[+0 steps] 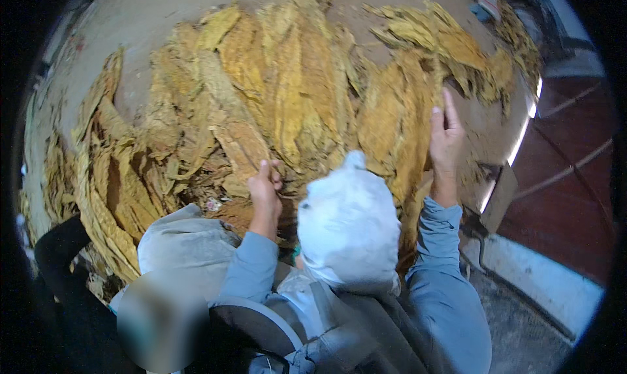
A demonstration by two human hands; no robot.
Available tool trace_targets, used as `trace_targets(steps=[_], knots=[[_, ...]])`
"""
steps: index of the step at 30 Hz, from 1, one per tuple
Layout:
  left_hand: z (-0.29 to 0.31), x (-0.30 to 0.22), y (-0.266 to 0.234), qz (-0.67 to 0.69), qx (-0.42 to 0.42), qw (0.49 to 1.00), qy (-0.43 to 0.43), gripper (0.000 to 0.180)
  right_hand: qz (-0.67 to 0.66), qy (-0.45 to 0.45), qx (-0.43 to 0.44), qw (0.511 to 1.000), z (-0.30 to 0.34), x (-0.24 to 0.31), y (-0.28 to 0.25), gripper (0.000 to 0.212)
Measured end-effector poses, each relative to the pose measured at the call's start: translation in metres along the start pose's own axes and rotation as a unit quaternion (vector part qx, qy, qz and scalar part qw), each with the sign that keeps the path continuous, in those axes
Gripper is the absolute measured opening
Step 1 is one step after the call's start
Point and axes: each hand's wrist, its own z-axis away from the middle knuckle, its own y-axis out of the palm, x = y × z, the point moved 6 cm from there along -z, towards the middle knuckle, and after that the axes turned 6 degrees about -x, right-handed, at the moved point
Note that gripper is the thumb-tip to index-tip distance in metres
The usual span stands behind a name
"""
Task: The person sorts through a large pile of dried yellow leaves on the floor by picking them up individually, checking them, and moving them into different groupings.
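Neither of my own hands shows. Just ahead, a person in a white cap [349, 224] and blue sleeves leans over a spread of yellow-brown dried leaves [281, 87], which look like tobacco. That person's left hand [264, 194] pinches the near end of a brown leaf [240, 145]. Beside an upright golden leaf [408, 119] is the same person's right hand [447, 136], its index finger stretched out. It touches or nearly touches a pale narrow strip [436, 74]; its grip cannot be made out.
A second person in a pale hat [186, 243] sits close on the left. Darker crumpled leaves [124, 185] heap up near them. More leaves [450, 41] lie at the far right. A reddish-brown panel [568, 158] and a pale ledge [542, 282] stand to the right.
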Motion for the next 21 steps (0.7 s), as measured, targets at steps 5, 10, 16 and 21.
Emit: trace_targets(steps=[5, 10, 16, 21], knots=[[-0.004, 0.009, 0.000, -0.012, 0.009, 1.000, -0.012, 0.024, 0.250, -0.046, -0.020, 0.967, 0.035, -0.036, -0.052, 0.042], [-0.003, 0.005, -0.005, -0.003, 0.004, 1.000, -0.012, 0.026, 0.417, -0.042, 0.055, 0.906, 0.112, -0.143, -0.009, 0.051], [-0.004, -0.001, -0.010, 0.005, -0.030, 0.999, -0.014, 0.029, 0.354, -0.026, 0.003, 0.935, 0.068, -0.055, 0.017, 0.044], [-0.004, 0.000, -0.007, 0.017, -0.034, 0.999, -0.028, 0.029, 0.187, -0.020, 0.180, 0.966, 0.044, -0.059, 0.145, 0.037]])
